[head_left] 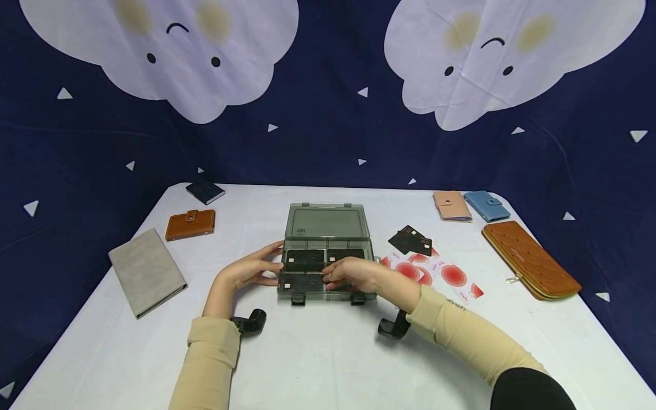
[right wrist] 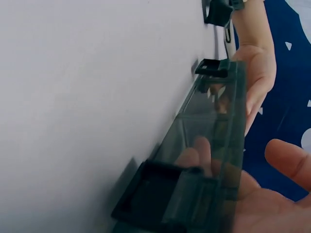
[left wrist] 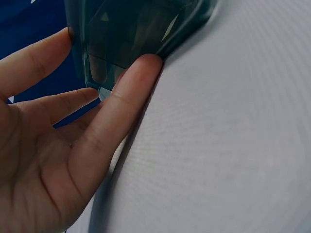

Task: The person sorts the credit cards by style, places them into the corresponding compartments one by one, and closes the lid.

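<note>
While the spread left hand is touching the translucent-green plastic box's left edge, the right hand is dipping inside, grip unclear.

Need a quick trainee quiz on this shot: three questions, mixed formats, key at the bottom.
1. Multiple choice: which hand reaches into the open, translucent grey-green plastic case? A) left B) right
2. True or false: the large, rectangular grey notebook lies nearer the left hand than the right hand.
3. Fill in: seen from the head camera, the brown, quilted zip wallet lies to the ___ of the loose, flat black cards.

Key: 1. B; 2. True; 3. right
</note>
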Action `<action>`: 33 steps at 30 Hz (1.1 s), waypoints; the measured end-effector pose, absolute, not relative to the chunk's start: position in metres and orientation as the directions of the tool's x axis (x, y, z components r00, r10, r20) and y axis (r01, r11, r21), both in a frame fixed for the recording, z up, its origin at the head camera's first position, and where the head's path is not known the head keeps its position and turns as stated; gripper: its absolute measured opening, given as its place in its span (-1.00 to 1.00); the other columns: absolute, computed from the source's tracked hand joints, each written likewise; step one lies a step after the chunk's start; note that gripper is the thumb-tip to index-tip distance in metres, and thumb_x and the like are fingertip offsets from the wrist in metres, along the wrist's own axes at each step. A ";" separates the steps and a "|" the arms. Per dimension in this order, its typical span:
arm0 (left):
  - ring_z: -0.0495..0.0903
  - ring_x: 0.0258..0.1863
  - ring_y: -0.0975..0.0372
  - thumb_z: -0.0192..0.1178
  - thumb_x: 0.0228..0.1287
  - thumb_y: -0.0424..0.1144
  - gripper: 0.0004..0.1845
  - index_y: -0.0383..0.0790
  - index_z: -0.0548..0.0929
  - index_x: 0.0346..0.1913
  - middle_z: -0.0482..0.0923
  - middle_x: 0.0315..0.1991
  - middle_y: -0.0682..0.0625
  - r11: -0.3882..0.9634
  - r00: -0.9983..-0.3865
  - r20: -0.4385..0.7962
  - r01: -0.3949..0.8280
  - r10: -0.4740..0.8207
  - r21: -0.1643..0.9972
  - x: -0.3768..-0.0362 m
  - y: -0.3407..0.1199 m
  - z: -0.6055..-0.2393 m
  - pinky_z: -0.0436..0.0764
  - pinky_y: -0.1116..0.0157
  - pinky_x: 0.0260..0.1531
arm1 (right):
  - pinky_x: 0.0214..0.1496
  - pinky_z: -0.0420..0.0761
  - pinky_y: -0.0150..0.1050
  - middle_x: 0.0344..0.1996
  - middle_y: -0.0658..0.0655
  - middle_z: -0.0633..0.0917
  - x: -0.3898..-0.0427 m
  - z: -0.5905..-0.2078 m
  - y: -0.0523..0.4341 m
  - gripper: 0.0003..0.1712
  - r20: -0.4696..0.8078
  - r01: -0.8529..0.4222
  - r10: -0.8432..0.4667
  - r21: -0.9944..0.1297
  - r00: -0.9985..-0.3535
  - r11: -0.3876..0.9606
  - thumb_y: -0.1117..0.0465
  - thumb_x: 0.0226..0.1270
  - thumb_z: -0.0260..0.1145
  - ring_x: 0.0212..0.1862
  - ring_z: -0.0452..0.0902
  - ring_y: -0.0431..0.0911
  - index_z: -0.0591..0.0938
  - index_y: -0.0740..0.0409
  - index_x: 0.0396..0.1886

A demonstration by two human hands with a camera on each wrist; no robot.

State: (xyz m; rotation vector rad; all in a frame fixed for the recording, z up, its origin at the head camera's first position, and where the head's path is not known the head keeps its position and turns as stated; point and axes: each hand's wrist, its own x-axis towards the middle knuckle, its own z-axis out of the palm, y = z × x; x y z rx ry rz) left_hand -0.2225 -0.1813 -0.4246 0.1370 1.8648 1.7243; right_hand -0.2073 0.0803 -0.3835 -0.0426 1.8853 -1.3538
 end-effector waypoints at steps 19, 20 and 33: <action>0.57 -0.20 0.16 0.08 0.25 -0.39 -0.16 -0.16 -0.17 0.47 -0.23 0.44 -0.24 0.166 -0.818 -0.345 -0.303 0.460 0.939 -0.225 -0.181 -0.425 0.65 0.22 -0.16 | -0.31 0.48 -0.25 -0.28 0.13 0.66 -0.202 -0.386 0.066 -0.74 -0.400 0.130 -0.479 -0.855 -0.782 0.502 0.19 0.34 0.15 -0.30 0.52 -0.11 0.59 0.29 -0.13; 0.57 -0.19 0.16 0.08 0.25 -0.38 -0.16 -0.16 -0.17 0.47 -0.23 0.44 -0.24 0.166 -0.817 -0.344 -0.301 0.462 0.939 -0.226 -0.181 -0.425 0.65 0.21 -0.15 | -0.42 0.44 -0.31 -0.34 0.11 0.65 -0.203 -0.388 0.064 -0.78 -0.369 0.088 -0.483 -0.856 -0.794 0.509 0.19 0.35 0.16 -0.37 0.51 -0.13 0.59 0.27 -0.23; 0.56 -0.19 0.17 0.09 0.25 -0.38 -0.15 -0.18 -0.19 0.47 -0.26 0.44 -0.25 0.151 -0.806 -0.328 -0.292 0.493 0.944 -0.224 -0.183 -0.426 0.64 0.19 -0.15 | -0.33 0.61 -0.22 -0.45 0.14 0.56 -0.221 -0.364 0.076 -0.63 -0.289 0.122 -0.366 -0.901 -0.885 0.416 0.37 0.28 0.14 -0.51 0.43 -0.15 0.41 0.36 0.08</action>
